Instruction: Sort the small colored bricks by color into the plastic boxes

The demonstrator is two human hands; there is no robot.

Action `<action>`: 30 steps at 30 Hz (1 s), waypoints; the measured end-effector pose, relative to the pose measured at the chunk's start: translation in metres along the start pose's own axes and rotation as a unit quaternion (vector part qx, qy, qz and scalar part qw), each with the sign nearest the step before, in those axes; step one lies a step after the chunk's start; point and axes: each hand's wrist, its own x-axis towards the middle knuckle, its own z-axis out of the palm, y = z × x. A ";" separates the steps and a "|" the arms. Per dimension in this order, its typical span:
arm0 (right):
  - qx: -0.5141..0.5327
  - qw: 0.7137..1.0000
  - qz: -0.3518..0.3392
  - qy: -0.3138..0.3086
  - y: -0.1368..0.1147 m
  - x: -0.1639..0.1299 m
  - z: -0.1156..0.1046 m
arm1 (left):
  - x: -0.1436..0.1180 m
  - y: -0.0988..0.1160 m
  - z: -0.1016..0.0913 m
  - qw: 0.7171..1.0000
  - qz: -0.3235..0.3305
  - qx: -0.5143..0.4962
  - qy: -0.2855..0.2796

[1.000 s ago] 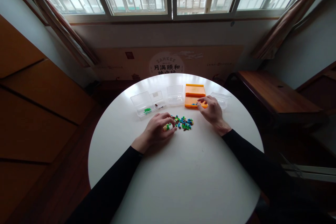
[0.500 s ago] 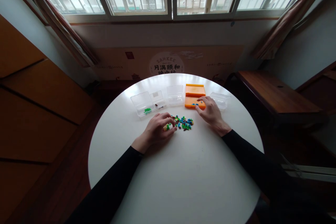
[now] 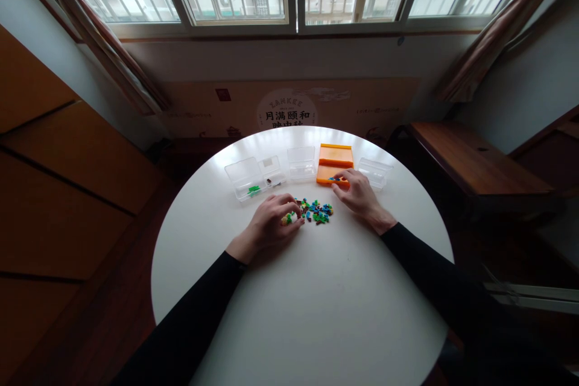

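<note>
A loose pile of tiny building bricks [image 3: 320,212] in green, blue, brown and yellow lies mid-table. My left hand [image 3: 274,220] rests at its left edge, fingers curved and apart around some bricks, gripping none that I can see. My right hand [image 3: 359,194] hovers at the front right of an open orange box [image 3: 335,155], thumb and forefinger apart. Small blue bricks [image 3: 333,179] lie in the box's near half, partly hidden by the fingers. Just right of the box, a clear plastic box [image 3: 376,173] stands behind this hand.
On the round white table [image 3: 312,301], a clear box [image 3: 242,175] at the left holds green bricks [image 3: 254,189]. Beside it a smaller clear case [image 3: 271,169] has a few dark pieces. Another open clear box [image 3: 301,163] stands left of the orange one. A wooden desk [image 3: 479,157] is at right.
My right hand has shifted slightly left and toward me. The orange box and the clear box on its right have slid slightly left. My left hand stays in place.
</note>
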 end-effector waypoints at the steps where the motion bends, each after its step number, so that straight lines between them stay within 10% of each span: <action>1: 0.001 1.000 -0.003 -0.001 0.001 0.000 0.001 | 0.000 0.000 0.000 1.000 -0.001 -0.001 0.001; 30: 0.019 0.997 -0.073 -0.023 0.009 0.007 0.004 | 0.000 -0.001 0.000 0.999 -0.031 0.020 0.013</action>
